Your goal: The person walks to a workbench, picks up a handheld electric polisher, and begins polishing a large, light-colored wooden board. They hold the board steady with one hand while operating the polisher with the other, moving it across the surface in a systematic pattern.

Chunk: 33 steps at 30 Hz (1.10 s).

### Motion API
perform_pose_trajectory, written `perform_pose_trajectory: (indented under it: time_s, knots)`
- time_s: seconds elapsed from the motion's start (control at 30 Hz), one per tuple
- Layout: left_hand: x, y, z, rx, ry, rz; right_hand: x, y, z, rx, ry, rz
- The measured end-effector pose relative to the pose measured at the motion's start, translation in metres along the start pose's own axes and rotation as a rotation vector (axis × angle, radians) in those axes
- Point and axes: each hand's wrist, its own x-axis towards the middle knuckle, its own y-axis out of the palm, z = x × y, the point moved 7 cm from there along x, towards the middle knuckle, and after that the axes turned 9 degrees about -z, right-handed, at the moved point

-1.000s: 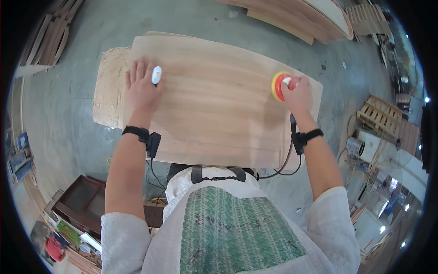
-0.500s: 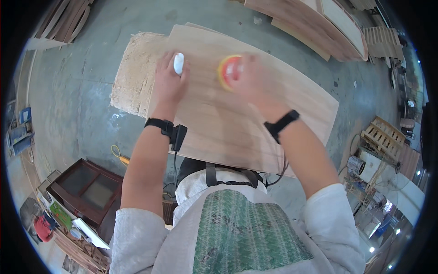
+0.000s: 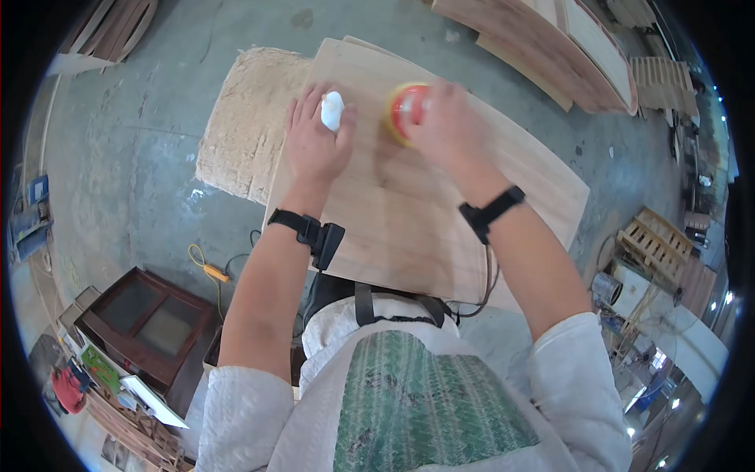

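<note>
A large curved-edge wooden panel point(image 3: 377, 212) lies in front of me. My left hand point(image 3: 318, 145) rests on its far left part, fingers stretched out and pressed to the wood. A small white oval thing point(image 3: 332, 112) shows at that hand's index finger and thumb; whether it is held or wrapped on I cannot tell. My right hand point(image 3: 452, 130), smeared by motion, grips a round red and yellow sanding pad point(image 3: 406, 112) against the panel's far half. Black straps point(image 3: 493, 214) circle both wrists.
A rough, pale block point(image 3: 244, 122) supports the panel's left side. Curved wooden pieces point(image 3: 543, 51) stand at the far right. A dark framed cabinet point(image 3: 145, 322) sits at the lower left, near a yellow-ended cable point(image 3: 214, 273). A slatted wooden crate point(image 3: 657, 242) is at right.
The view has shifted, so the panel and my left hand appear farther right, with the hand still resting on the wood. My right hand and the sanding pad have slid slightly away from me.
</note>
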Motion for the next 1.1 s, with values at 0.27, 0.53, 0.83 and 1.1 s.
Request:
perform_pose_trajectory:
  time_s: [0.27,0.53,0.83,1.1]
  knots:
    - [-0.003,-0.003,0.008,-0.310,-0.223,-0.082,0.015,0.015,0.042,0.037,-0.162,0.057]
    - [0.002,0.003,0.013,-0.154,-0.094,-0.112,-0.004,-0.012,-0.082,-0.070,0.083,0.027]
    - [0.003,0.008,0.006,0.250,0.012,0.033,-0.112,-0.066,-0.385,-0.237,0.564,0.013]
    - [0.001,0.007,-0.002,0.299,0.045,0.089,-0.108,-0.057,-0.429,-0.306,0.647,0.000]
